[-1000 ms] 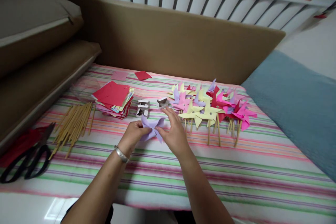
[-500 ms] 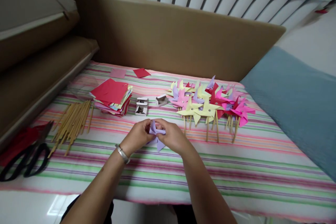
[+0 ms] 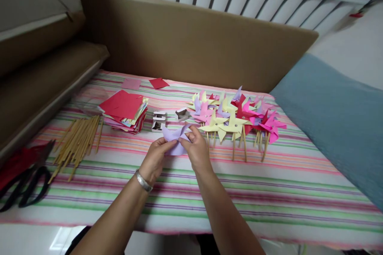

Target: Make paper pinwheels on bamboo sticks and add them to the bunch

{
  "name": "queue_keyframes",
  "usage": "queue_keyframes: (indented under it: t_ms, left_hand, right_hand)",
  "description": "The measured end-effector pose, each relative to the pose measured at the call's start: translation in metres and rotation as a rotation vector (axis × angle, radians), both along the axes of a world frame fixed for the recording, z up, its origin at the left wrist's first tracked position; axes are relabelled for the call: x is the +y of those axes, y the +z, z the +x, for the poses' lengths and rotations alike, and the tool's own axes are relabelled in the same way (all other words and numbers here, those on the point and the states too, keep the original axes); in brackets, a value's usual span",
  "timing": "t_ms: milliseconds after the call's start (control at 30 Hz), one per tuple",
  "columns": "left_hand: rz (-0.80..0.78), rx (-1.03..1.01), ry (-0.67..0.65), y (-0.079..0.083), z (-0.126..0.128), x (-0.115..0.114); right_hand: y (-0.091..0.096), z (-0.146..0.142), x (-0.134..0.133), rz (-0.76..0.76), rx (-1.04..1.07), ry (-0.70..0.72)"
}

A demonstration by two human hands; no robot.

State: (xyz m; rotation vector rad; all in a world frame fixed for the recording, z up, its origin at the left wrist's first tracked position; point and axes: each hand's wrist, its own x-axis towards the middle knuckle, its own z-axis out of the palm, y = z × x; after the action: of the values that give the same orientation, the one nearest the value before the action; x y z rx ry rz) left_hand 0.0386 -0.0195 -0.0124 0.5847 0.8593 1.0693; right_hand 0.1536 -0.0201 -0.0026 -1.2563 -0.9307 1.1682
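Note:
Both my hands hold a lilac paper pinwheel above the striped cloth. My left hand, with a silver bracelet at the wrist, grips the paper's left side. My right hand pinches its folded points at the middle. Just beyond my hands stand two small white boxes. A heap of finished pinwheels on sticks, yellow, pink, red and lilac, lies to the right of them.
A stack of coloured paper squares with red on top lies left of the boxes. Wooden sticks lie further left, black scissors at the left edge. A tan padded board stands behind, a blue cushion at right.
My right hand came back from near the box to the lilac paper. The two hands folded its points to the middle, then lifted it slightly and spread it wider.

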Motion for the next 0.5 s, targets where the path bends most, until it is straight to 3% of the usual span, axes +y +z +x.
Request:
queue_keyframes:
  t_ms: [333, 500]
  left_hand:
    - [-0.037, 0.042, 0.12, -0.002, -0.006, 0.006]
    - [-0.049, 0.055, 0.185, 0.003, -0.024, 0.016]
  right_hand:
    - [-0.013, -0.012, 0.001, -0.021, 0.089, 0.01]
    - [-0.004, -0.004, -0.003, 0.034, -0.136, 0.075]
